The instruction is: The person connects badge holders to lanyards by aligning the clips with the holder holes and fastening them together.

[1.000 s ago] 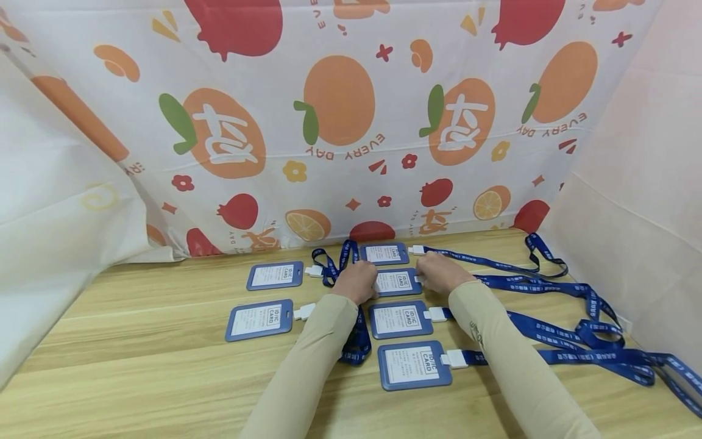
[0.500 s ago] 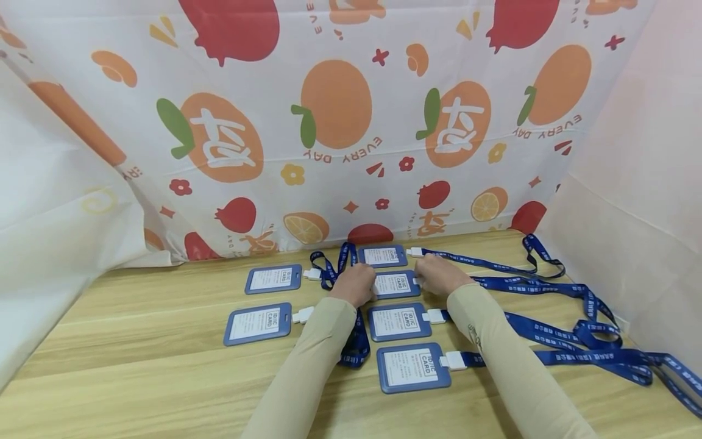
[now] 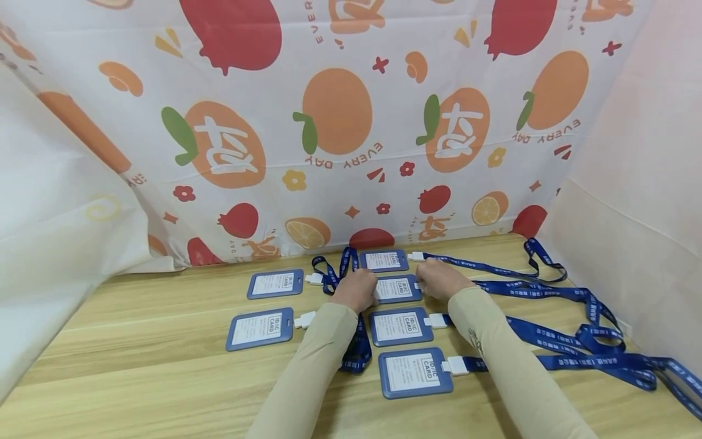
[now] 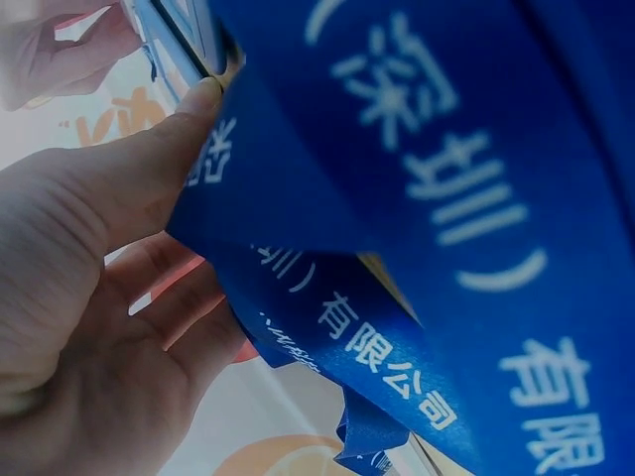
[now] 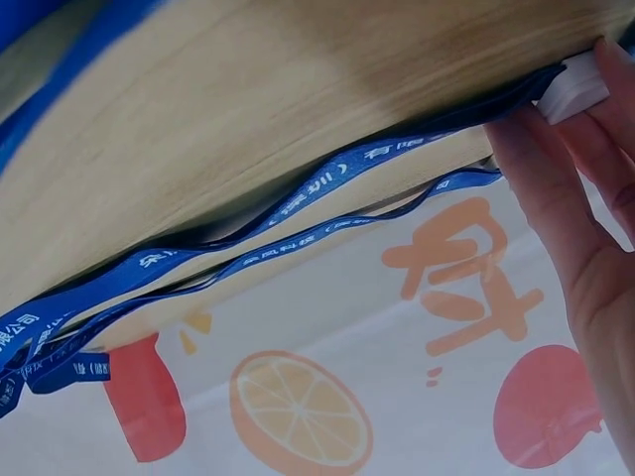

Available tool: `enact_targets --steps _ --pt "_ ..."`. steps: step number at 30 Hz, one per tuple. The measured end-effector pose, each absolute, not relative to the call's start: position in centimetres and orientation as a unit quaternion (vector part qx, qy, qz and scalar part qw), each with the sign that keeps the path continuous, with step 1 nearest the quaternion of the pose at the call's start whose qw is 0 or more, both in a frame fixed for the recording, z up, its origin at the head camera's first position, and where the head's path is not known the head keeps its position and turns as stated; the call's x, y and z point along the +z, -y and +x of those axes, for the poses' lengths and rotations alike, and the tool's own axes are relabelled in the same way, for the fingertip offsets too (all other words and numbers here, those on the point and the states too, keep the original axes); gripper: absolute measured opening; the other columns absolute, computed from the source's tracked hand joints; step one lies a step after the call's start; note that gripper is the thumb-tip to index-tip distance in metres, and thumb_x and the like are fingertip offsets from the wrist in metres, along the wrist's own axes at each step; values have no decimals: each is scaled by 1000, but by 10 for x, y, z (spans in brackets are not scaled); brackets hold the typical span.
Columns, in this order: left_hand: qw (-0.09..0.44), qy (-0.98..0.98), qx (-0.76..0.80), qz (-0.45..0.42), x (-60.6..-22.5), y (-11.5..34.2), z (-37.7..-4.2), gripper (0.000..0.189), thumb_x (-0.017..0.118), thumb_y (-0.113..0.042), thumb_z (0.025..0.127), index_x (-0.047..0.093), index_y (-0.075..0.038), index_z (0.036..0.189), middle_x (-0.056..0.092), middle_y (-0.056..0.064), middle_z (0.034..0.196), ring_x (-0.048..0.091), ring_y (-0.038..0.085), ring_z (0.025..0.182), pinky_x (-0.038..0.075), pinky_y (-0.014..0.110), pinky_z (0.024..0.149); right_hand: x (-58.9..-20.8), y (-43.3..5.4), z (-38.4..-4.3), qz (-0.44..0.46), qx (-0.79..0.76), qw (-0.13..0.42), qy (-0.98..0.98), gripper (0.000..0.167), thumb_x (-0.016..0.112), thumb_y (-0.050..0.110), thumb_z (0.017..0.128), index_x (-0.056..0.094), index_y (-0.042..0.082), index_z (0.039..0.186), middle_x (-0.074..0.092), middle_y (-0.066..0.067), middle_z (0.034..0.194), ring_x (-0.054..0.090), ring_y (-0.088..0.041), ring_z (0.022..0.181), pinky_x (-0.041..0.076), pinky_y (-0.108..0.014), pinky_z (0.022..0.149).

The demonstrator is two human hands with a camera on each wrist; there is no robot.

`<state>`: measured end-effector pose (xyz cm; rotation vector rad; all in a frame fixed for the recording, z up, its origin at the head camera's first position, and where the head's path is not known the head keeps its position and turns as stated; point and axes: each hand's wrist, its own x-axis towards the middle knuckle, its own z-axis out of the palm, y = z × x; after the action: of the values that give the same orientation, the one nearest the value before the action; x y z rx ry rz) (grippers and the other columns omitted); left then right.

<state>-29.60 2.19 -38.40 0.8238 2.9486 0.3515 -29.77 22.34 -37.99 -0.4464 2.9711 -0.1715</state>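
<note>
A blue badge holder [image 3: 396, 289], second from the back in the right column, lies between the two hands. My left hand [image 3: 355, 290] pinches its left edge; in the left wrist view the thumb [image 4: 149, 164] presses against that edge, and a blue printed lanyard strap [image 4: 337, 208] crosses close in front. On the right, my right hand [image 3: 440, 278] grips the white clip [image 5: 577, 87] joining this holder to its blue lanyard [image 5: 317, 183]. Fingers and thumb are bent around the clip in the right wrist view. Part of the clip is hidden by the hand in the head view.
Other badge holders lie behind [image 3: 384, 260] and in front [image 3: 415, 373], their lanyards [image 3: 581, 360] trailing right. Two more, one farther back [image 3: 275, 284] and one nearer [image 3: 260, 329], form a left column. A fruit-print cloth [image 3: 329, 183] rises behind the wooden table [image 3: 137, 378].
The whole head view has shifted slightly. Both hands stay at the same badge holder, and the holders and lanyards keep their places on the table.
</note>
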Motion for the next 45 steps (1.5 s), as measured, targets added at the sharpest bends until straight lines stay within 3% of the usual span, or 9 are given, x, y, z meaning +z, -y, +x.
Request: enact_targets --steps 11,24,33,45 --pt "16 -957 102 273 -390 -20 -294 24 85 -11 84 77 0 104 73 12 103 64 20 82 57 36 80 -385 -224 -296 -153 -49 59 -985 19 71 4 95 76 3 112 73 -10 105 62 -22 90 54 -38 89" --pt "14 -958 100 267 -388 -18 -291 23 85 -12 84 78 -1 102 73 11 103 62 19 79 56 36 81 -386 -229 -296 -159 -71 62 -983 20 69 -2 92 77 2 110 71 -11 108 60 -24 92 53 -39 88" --pt "11 -958 101 267 -385 -21 -290 24 84 -11 85 77 0 105 72 12 104 62 20 82 56 36 82 -383 -233 -295 -135 -81 70 -985 25 69 -4 91 74 0 115 69 -14 116 62 -29 111 50 -46 99" --pt "8 -959 98 264 -387 -22 -292 24 83 -11 85 77 0 105 71 12 106 64 22 85 57 38 82 -382 -231 -296 -124 -88 75 -986 24 68 -4 92 73 1 115 69 -13 112 61 -27 101 52 -44 95"
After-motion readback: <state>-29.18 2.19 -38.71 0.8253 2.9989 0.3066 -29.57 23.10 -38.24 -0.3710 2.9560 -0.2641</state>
